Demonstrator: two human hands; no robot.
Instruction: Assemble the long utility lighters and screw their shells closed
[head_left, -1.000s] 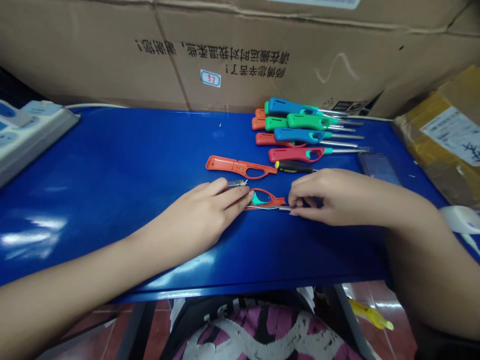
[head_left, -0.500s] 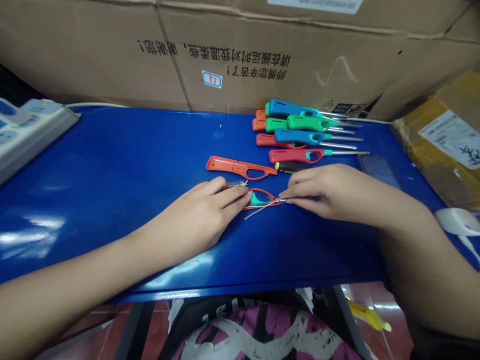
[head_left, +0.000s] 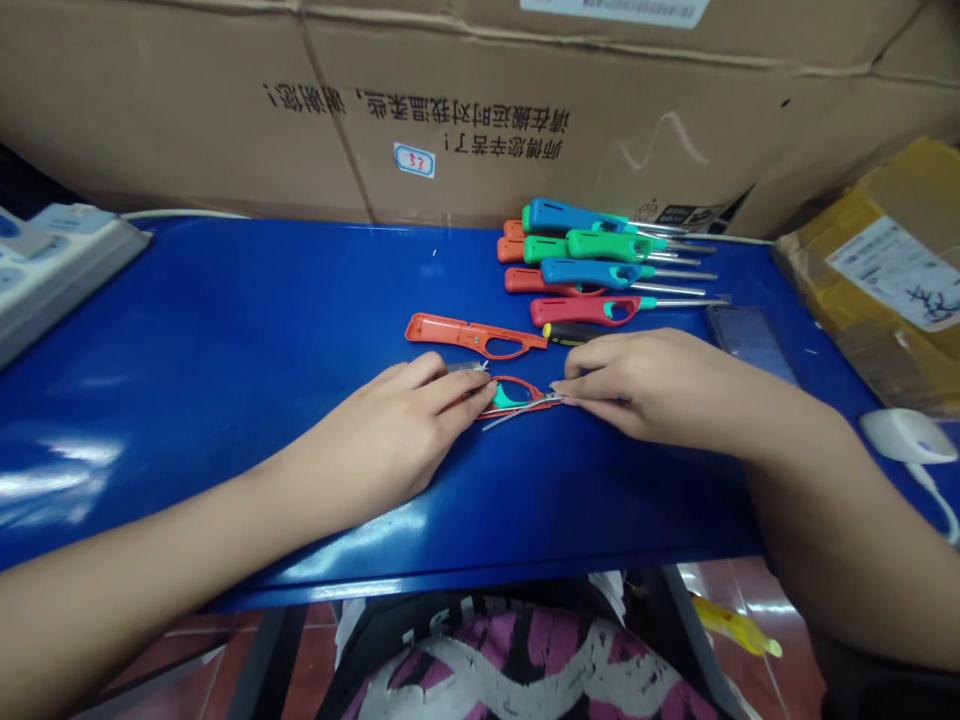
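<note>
My left hand (head_left: 412,425) is closed on an opened lighter half-shell (head_left: 537,388), orange, lying on the blue table. A teal trigger (head_left: 502,398) sits inside it, and a clear fuel tank (head_left: 463,367) shows beside my left fingers. At the shell's narrow nose, my right hand (head_left: 637,385) pinches a small metal piece, mostly hidden by the fingertips. From there a thin grey tube (head_left: 504,417) slants down to the left across the shell, its far end loose. The matching orange half-shell (head_left: 442,331) lies just behind, hollow side up.
Several long-nosed lighters (head_left: 592,273) are piled at the back, with a black-and-yellow screwdriver handle (head_left: 574,333) in front. A phone (head_left: 750,340), a white charger (head_left: 904,436) and a taped carton (head_left: 862,330) are right. A power strip (head_left: 82,250) stands left; a large cardboard box (head_left: 225,140) spans the back.
The whole view has shifted slightly, so things appear a little further left. Both hands keep their places on the lighter parts; no grip has visibly changed.
</note>
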